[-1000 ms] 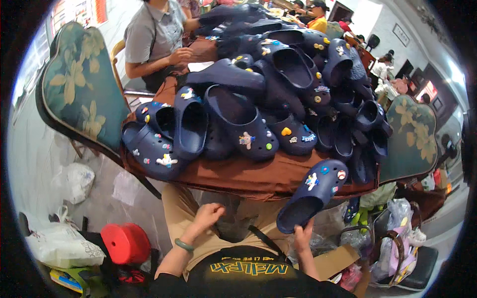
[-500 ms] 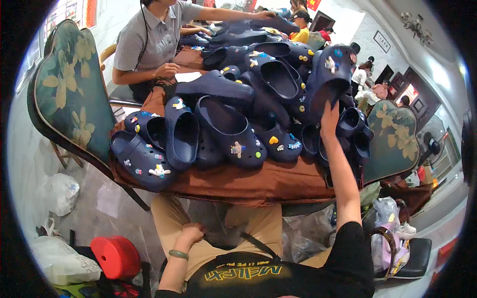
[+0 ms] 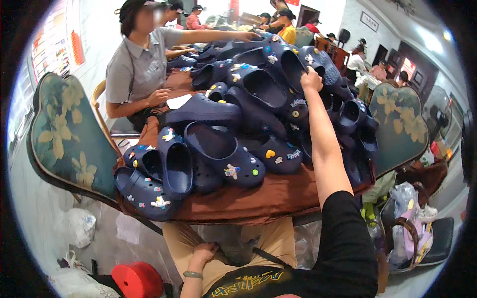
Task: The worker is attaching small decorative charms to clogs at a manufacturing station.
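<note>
Navy clogs (image 3: 223, 166): heaped and overlapping on the brown cloth (image 3: 238, 211), many with small charms on their uppers.
Held clog (image 3: 289, 64): on top of the heap, right of its middle, foot opening facing my view.
Right hand (image 3: 311, 80): end of a long reach over the heap, fingers narrowed on that clog's heel rim, as far as I can make out.
Left hand (image 3: 203, 252): resting low on the tan trousers (image 3: 181, 243), well apart from the clogs. Fingers folded partly out of sight; I cannot tell how wide they stand or whether they hold anything.
Bangle (image 3: 193, 274): green, around the left wrist.
Front charms: yellow heart (image 3: 270, 154) on one clog; white figure (image 3: 160, 202) on the leftmost one.
Co-worker (image 3: 134, 74): grey shirt, left of the heap, one arm stretched across it, the other near white paper (image 3: 179, 102).
Flowered chairs (image 3: 69, 134): green, one at each side of the cloth.
Floor, left: red drum (image 3: 136, 279); white bag (image 3: 82, 228) behind it.
Floor, right: black seat (image 3: 442, 238) bearing a lilac bag (image 3: 412, 228).
Far end: more people (image 3: 287, 30), too small for me to read their work.
</note>
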Action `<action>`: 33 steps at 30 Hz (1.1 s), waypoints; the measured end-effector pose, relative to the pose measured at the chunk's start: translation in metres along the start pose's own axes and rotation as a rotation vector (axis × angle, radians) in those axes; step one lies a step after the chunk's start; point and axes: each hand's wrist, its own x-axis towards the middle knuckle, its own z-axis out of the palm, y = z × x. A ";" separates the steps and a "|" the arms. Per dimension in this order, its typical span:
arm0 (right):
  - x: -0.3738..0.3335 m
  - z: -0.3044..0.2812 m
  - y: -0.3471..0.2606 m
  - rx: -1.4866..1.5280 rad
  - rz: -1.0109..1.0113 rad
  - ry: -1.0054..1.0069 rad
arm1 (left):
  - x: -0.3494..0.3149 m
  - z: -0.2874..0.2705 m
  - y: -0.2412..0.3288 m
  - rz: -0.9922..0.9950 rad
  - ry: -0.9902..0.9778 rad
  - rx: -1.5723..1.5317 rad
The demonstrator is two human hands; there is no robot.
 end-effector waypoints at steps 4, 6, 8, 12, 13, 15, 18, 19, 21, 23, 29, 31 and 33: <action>0.011 0.009 0.023 0.084 -0.090 0.037 | 0.006 0.000 0.000 0.032 -0.035 0.109; 0.011 0.015 0.030 0.144 -0.165 -0.094 | 0.006 0.000 0.003 -0.002 -0.079 0.152; 0.000 0.021 0.038 0.176 -0.194 -0.015 | 0.004 0.000 0.006 0.028 0.003 0.211; -0.017 0.021 0.045 0.219 -0.129 -0.050 | 0.002 -0.001 0.006 0.001 0.047 0.206; -0.019 0.022 0.045 0.190 -0.132 -0.059 | 0.002 -0.001 0.005 -0.030 -0.017 0.186; -0.024 0.024 0.047 0.212 -0.163 -0.003 | 0.002 -0.001 0.002 -0.044 -0.060 0.175; -0.024 0.030 0.053 0.371 -0.255 0.171 | 0.001 0.001 0.002 -0.014 -0.002 0.205; -0.021 0.031 0.054 0.429 -0.292 0.225 | 0.001 0.002 0.002 -0.020 0.019 0.214; -0.014 0.034 0.053 0.566 -0.252 0.328 | 0.001 0.002 0.003 -0.034 0.005 0.211; 0.000 0.032 0.050 0.633 -0.220 0.290 | 0.003 0.000 0.003 -0.052 -0.043 0.179; 0.044 0.042 0.037 1.067 0.110 -0.072 | 0.008 0.003 -0.001 -0.163 -0.212 0.327; 0.053 0.050 0.038 1.052 0.063 -0.141 | 0.009 0.005 -0.002 -0.169 -0.171 0.324; 0.059 0.056 0.043 0.946 0.012 -0.134 | 0.011 0.004 -0.002 -0.174 -0.174 0.334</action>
